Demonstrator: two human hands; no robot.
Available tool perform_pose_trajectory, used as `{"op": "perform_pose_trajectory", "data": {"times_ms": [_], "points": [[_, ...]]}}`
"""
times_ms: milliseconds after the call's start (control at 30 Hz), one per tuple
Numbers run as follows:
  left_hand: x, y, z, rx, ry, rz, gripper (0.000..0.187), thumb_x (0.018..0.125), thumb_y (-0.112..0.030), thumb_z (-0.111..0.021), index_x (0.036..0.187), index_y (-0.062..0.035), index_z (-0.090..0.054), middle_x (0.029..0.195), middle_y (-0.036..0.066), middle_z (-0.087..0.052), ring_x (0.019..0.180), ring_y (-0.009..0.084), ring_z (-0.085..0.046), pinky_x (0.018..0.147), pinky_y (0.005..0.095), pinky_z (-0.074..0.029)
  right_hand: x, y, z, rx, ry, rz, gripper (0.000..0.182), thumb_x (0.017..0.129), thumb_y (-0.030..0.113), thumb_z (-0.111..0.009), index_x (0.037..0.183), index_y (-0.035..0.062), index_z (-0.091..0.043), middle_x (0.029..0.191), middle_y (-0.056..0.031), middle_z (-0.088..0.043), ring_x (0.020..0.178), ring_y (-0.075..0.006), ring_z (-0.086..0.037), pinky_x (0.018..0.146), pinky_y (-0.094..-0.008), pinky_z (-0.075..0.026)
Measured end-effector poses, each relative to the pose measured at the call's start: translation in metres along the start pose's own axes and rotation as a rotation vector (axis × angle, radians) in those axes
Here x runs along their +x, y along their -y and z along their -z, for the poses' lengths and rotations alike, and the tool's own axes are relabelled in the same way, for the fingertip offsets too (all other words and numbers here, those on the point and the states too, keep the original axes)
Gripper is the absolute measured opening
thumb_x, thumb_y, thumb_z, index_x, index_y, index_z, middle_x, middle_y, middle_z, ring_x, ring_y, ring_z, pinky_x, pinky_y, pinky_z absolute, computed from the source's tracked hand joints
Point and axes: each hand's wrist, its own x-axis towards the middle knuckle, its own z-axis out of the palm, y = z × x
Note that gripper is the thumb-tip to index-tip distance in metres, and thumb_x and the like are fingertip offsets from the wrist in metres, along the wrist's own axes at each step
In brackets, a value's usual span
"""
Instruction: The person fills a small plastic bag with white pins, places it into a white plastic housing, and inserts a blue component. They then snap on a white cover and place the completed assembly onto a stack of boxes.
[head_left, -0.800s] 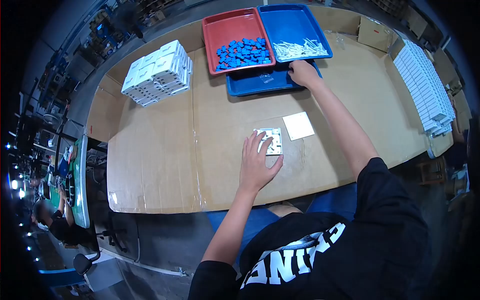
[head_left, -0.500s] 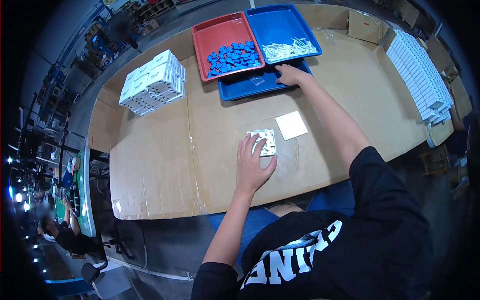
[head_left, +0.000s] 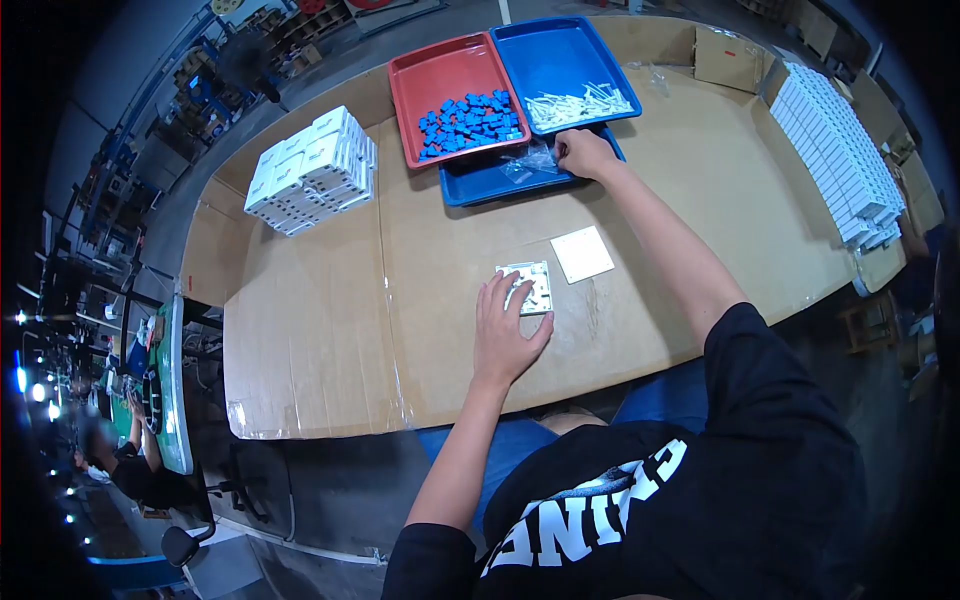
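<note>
My left hand (head_left: 508, 330) lies over a small white square plastic housing (head_left: 538, 287) with moulded parts inside. Its fingers are spread across the left side, and the thumb is near the lower right corner. Beside the housing, to the upper right, lies a flat white square plate (head_left: 582, 254). My right hand (head_left: 583, 154) reaches into the lower blue tray (head_left: 480, 190), fingers pinched together at the edge of some crumpled clear plastic bags (head_left: 530, 160). The fingertips are partly hidden, but they appear to grip a clear plastic bag.
A red tray (head_left: 435, 80) holds blue plastic pieces (head_left: 468, 124). Next to it, an upper blue tray (head_left: 550, 55) holds slim white parts (head_left: 580, 104). White boxes are stacked at left (head_left: 315, 170); rows of white housings (head_left: 835, 150) stand at right. Another person (head_left: 145, 465) sits far left.
My right hand has shifted slightly and its fingers have closed. More clear plastic now shows beside them in the lower blue tray. My left hand stays over the housing.
</note>
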Motion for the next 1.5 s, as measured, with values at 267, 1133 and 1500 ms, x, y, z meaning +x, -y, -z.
{"op": "perform_pose_trajectory", "data": {"times_ms": [267, 1133, 1500], "points": [[-0.001, 0.0, -0.001, -0.002, -0.025, -0.019, 0.05, 0.084, -0.027, -0.078, 0.125, -0.0017, -0.065, 0.138, 0.02, -0.057, 0.138, 0.0425, -0.047, 0.118, 0.0526, -0.034, -0.001, 0.022, -0.001, 0.021, 0.01, 0.077, 0.023, 0.081, 0.022, -0.08, 0.103, 0.0158, -0.079, 0.101, -0.0131, -0.076, 0.101, -0.0313, -0.072, 0.086, -0.0441, -0.056], [-0.039, -0.087, 0.008, -0.877, -0.037, 0.778, 0.029, 0.102, -0.026, -0.072, 0.092, 0.0013, -0.073, 0.07, -0.004, -0.058, 0.06, 0.0009, -0.046, 0.053, 0.0192, -0.033, -0.295, 0.091, 0.036, 1.166, 0.545, -0.055, 0.013, 0.103, 0.007, -0.064, 0.111, -0.0031, -0.062, 0.089, -0.0064, -0.071, 0.08, -0.0102, -0.07, 0.075, -0.028, -0.057], [-0.042, -0.101, -0.005, -0.961, -0.434, 0.718, 0.028, 0.105, -0.031, -0.066, 0.1, -0.0039, -0.067, 0.068, -0.007, -0.054, 0.056, -0.0007, -0.042, 0.049, 0.0187, -0.029, -0.321, 0.126, 0.022, 1.389, 0.287, -0.23, 0.022, 0.097, 0.009, -0.073, 0.114, -0.0029, -0.068, 0.095, -0.0073, -0.073, 0.085, -0.0126, -0.073, 0.075, -0.0276, -0.061]]}}
